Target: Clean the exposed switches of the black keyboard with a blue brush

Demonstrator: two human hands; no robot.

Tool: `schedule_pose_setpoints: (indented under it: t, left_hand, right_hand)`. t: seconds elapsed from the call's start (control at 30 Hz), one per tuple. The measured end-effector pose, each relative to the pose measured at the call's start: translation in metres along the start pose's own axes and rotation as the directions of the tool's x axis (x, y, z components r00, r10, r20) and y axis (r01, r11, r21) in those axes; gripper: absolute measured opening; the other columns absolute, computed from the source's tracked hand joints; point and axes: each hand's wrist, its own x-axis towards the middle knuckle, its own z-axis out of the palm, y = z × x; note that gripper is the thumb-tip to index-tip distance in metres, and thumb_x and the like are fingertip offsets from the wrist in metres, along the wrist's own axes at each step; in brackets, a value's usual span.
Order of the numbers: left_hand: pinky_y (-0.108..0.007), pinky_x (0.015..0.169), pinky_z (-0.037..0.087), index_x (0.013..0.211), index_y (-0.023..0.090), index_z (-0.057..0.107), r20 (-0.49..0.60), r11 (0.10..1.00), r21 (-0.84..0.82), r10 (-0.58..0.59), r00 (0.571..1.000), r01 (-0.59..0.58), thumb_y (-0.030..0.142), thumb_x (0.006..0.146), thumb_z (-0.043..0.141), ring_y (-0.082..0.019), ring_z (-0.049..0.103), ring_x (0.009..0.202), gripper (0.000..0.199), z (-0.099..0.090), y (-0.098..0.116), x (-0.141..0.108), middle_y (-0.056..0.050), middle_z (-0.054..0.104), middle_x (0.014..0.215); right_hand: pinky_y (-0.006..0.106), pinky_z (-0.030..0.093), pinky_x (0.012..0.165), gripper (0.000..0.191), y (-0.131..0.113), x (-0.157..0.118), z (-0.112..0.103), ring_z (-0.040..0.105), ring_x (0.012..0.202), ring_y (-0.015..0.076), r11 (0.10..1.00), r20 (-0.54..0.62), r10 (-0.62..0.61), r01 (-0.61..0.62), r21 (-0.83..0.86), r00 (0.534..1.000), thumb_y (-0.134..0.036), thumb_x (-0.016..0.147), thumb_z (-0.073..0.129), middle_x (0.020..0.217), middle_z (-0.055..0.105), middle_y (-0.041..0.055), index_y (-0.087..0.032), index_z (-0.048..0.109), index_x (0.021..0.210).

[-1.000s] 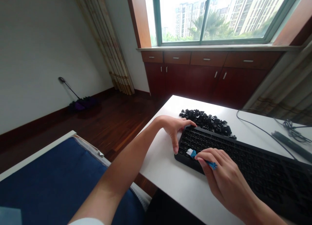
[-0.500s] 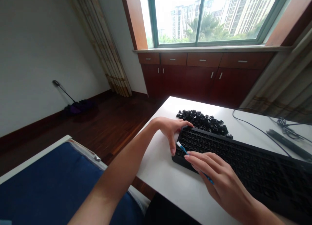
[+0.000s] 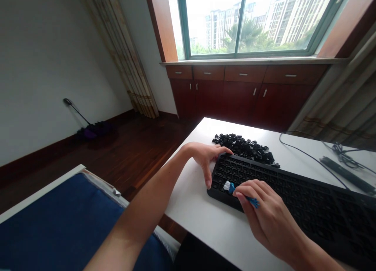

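The right hand (image 3: 272,212) is half closed, its fingers pinching a small blue brush (image 3: 241,192) whose white bristles touch the left end of a black keyboard (image 3: 293,194). The left hand (image 3: 207,159) holds nothing; it curves loosely, fingertips at the keyboard's far edge. A heap of black keycaps (image 3: 245,147) lies just beyond the keyboard on a white desk (image 3: 199,212).

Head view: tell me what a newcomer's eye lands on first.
A heap of black keycaps lies behind the black keyboard on the white desk. The right hand holds a small blue white-bristled brush on the keyboard's left end, the left hand at its edge. Above, a bright green-framed window shows towers.
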Motion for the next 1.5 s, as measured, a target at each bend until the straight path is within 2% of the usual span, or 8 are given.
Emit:
schedule_pose_setpoints:
  t: [0.23, 0.37, 0.5, 0.63, 0.73, 1.07, 1.33, 1.5]
  left_hand:
    - [-0.042, 0.093, 0.047, 0.147, 0.032, 0.024, -0.01, 1.0, -0.012, -0.004, 1.0, 0.004, 0.059, 0.027, 0.09, -0.028, 0.056, 0.102, 0.139, 0.0011, -0.0008, -0.0002, -0.009, 0.046, 0.128]
    - [-0.04, 0.09, 0.048, 0.148, 0.032, 0.025, -0.009, 1.0, -0.006, -0.012, 1.0, 0.012, 0.056, 0.027, 0.091, -0.028, 0.058, 0.1, 0.14, 0.0006, 0.0001, -0.0003, -0.009, 0.048, 0.126]
    - [-0.04, 0.091, 0.048, 0.147, 0.032, 0.025, -0.016, 1.0, -0.014, -0.007, 1.0, 0.006, 0.054, 0.028, 0.092, -0.027, 0.058, 0.101, 0.139, 0.0009, -0.0009, 0.0003, -0.009, 0.047, 0.128]
    - [-0.041, 0.09, 0.049, 0.147, 0.032, 0.025, -0.015, 1.0, -0.012, 0.001, 1.0, -0.001, 0.057, 0.028, 0.091, -0.026, 0.058, 0.098, 0.139, 0.0012, -0.0022, 0.0006, -0.008, 0.047, 0.126]
    - [-0.042, 0.091, 0.049, 0.147, 0.031, 0.025, -0.015, 1.0, -0.016, -0.006, 1.0, 0.006, 0.056, 0.026, 0.091, -0.026, 0.057, 0.098, 0.14, 0.0007, -0.0017, 0.0005, -0.008, 0.048, 0.123]
    - [-0.044, 0.093, 0.047, 0.147, 0.03, 0.026, -0.02, 1.0, -0.012, 0.011, 1.0, -0.011, 0.056, 0.027, 0.091, -0.027, 0.057, 0.099, 0.138, 0.0015, -0.002, 0.0005, -0.009, 0.047, 0.125]
    - [-0.042, 0.092, 0.047, 0.147, 0.031, 0.025, -0.015, 1.0, -0.014, 0.015, 1.0, -0.015, 0.058, 0.028, 0.09, -0.028, 0.057, 0.102, 0.138, 0.0012, -0.0013, -0.0003, -0.009, 0.047, 0.128]
    - [-0.042, 0.092, 0.048, 0.147, 0.031, 0.025, -0.018, 1.0, -0.019, -0.003, 1.0, 0.002, 0.055, 0.028, 0.091, -0.027, 0.057, 0.101, 0.139, 0.0012, -0.0012, 0.0002, -0.009, 0.046, 0.128]
  right_hand:
    - [0.037, 0.047, 0.09, 0.041, 0.002, -0.0043, 0.0025, 0.055, 0.104, 0.0209, 0.995, 0.156, -0.104, 0.101, 0.026, 0.982, -0.003, 0.09, 0.049, 0.119, 0.063, 0.0076, -0.018, 0.051, 0.129]
    - [0.038, 0.045, 0.096, 0.059, 0.0045, -0.0053, 0.0033, 0.052, 0.113, 0.0216, 0.988, 0.181, -0.153, 0.153, 0.011, 0.972, 0.003, 0.086, 0.048, 0.134, 0.057, 0.0079, -0.018, 0.042, 0.141]
    - [0.037, 0.047, 0.089, 0.047, 0.0026, -0.0001, 0.0045, 0.056, 0.104, 0.0207, 0.989, 0.145, -0.144, 0.146, -0.001, 0.979, -0.004, 0.089, 0.052, 0.122, 0.064, 0.007, -0.018, 0.049, 0.134]
    - [0.039, 0.046, 0.082, 0.023, -0.0022, 0.0032, 0.0017, 0.058, 0.09, 0.0197, 0.996, 0.062, -0.087, 0.087, 0.005, 0.994, -0.01, 0.091, 0.053, 0.098, 0.068, 0.0045, -0.019, 0.059, 0.111]
    - [0.039, 0.045, 0.077, 0.016, -0.0024, 0.0017, -0.0018, 0.057, 0.083, 0.0198, 0.999, 0.009, -0.036, 0.036, 0.014, 0.999, -0.009, 0.092, 0.05, 0.089, 0.066, 0.0049, -0.019, 0.059, 0.1]
    - [0.038, 0.047, 0.076, 0.02, -0.0019, -0.0008, 0.002, 0.058, 0.083, 0.0199, 0.999, 0.041, -0.045, 0.044, 0.023, 0.998, -0.009, 0.091, 0.051, 0.092, 0.065, 0.0058, -0.019, 0.059, 0.106]
    - [0.038, 0.05, 0.088, 0.046, 0.0017, -0.0025, 0.0024, 0.058, 0.104, 0.0208, 0.986, 0.093, -0.157, 0.161, -0.036, 0.983, -0.005, 0.091, 0.051, 0.119, 0.066, 0.0092, -0.017, 0.049, 0.135]
    - [0.039, 0.049, 0.082, 0.032, -0.0039, 0.0015, 0.0014, 0.06, 0.09, 0.0197, 0.993, 0.068, -0.117, 0.118, -0.018, 0.991, -0.01, 0.091, 0.052, 0.103, 0.069, 0.0069, -0.018, 0.057, 0.122]
